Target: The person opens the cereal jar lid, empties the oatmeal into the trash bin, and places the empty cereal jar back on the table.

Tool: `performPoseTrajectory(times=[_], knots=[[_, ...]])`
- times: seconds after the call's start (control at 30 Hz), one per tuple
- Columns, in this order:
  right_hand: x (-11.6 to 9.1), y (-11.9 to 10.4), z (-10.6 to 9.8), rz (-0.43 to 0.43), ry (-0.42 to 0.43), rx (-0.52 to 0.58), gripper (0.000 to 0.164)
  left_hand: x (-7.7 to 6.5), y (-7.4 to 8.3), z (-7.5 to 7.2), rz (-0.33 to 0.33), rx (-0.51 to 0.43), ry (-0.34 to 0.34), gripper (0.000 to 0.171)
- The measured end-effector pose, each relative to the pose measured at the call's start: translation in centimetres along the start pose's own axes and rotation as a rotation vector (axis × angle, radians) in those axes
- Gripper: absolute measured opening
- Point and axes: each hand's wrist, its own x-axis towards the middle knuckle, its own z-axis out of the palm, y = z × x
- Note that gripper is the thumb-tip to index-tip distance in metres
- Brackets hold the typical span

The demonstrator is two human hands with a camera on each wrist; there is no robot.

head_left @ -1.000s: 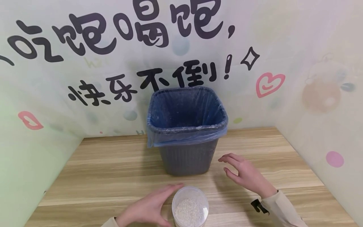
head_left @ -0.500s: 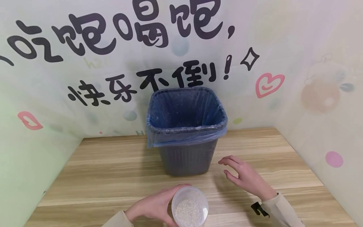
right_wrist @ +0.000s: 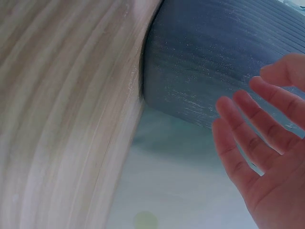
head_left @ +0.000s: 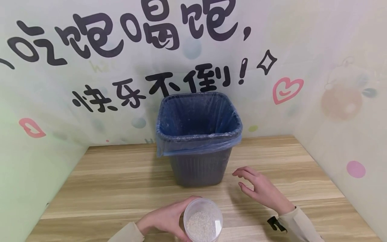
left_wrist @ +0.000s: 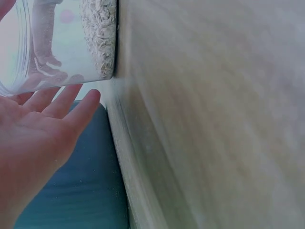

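Note:
A clear round plastic jar with pale, flaky bits in it stands upright on the wood-grain table at the front. My left hand holds it from the left, thumb on the near side and fingers on the far side. The left wrist view shows those fingers along the wall of the jar, whose base is on the table. My right hand is apart from everything, near the lower right of the dark bin. In the right wrist view the fingers of that hand are loosely spread, holding nothing.
A blue bag lines the bin and folds over its rim; the bin's mouth faces up. Behind it rises a pale wall with black lettering. The table has walls at both sides. A black strap hangs by the right sleeve.
My left hand has moved right, closing its thumb and fingers about the jar. The jar, the bin and the right hand look nearly unmoved.

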Motion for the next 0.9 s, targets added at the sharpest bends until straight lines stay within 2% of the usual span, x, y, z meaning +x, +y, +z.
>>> performPoseTrajectory(times=[0.4,0.63,0.9], knots=[[-0.1,-0.2,0.0,-0.004,0.000,0.005,0.037,-0.1,0.5,-0.1,-0.017,-0.026,0.046,0.097],[0.2,-0.7,-0.3,-0.030,0.002,-0.009,0.035,-0.3,1.4,-0.6,-0.031,0.025,0.133,0.099],[0.9,-1.6,-0.5,-0.026,-0.047,-0.036,0.033,-0.2,2.0,-1.7,-0.034,0.068,0.195,0.097]])
